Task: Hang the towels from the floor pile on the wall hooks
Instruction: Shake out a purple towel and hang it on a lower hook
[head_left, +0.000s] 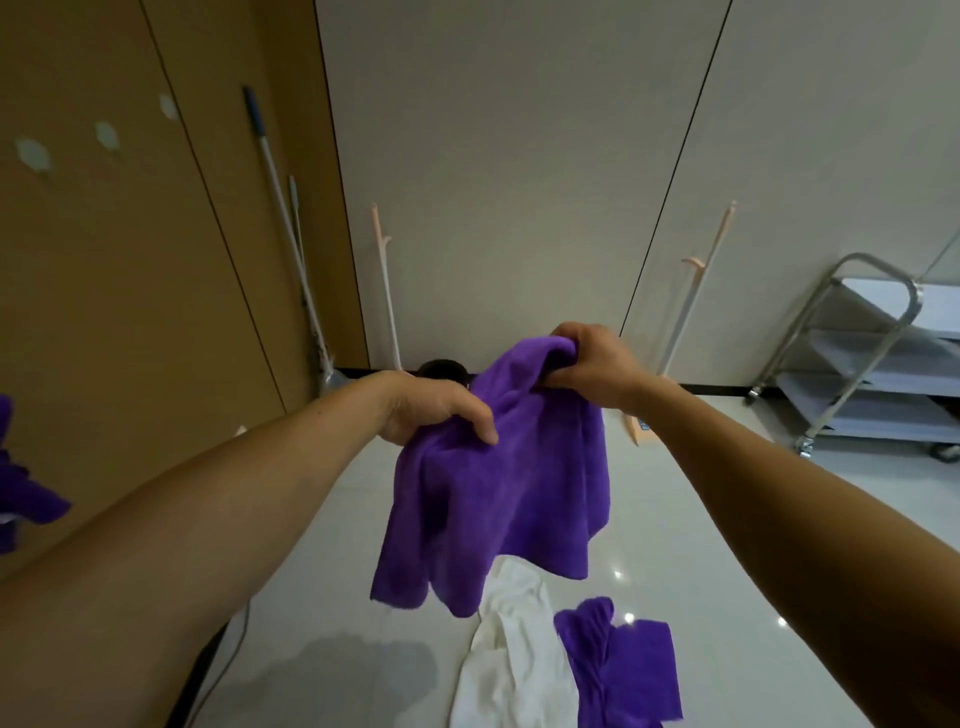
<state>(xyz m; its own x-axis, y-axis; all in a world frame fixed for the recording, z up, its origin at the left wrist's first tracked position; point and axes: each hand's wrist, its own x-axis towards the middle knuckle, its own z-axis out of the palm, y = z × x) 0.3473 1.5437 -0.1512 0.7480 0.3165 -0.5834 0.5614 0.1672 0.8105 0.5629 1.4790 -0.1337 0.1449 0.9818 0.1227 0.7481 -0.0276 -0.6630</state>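
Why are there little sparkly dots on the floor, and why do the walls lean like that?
Head view: the sparkles are glare off the shiny floor; the wide-angle lens makes the walls lean; the purple towel looks fairly sharp.

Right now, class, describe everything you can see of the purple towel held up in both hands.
The purple towel looks like soft, fleecy cloth, plain and crumpled. It hangs in loose folds above the floor. The left hand grips its upper left edge; the right hand grips a bunched part higher up.
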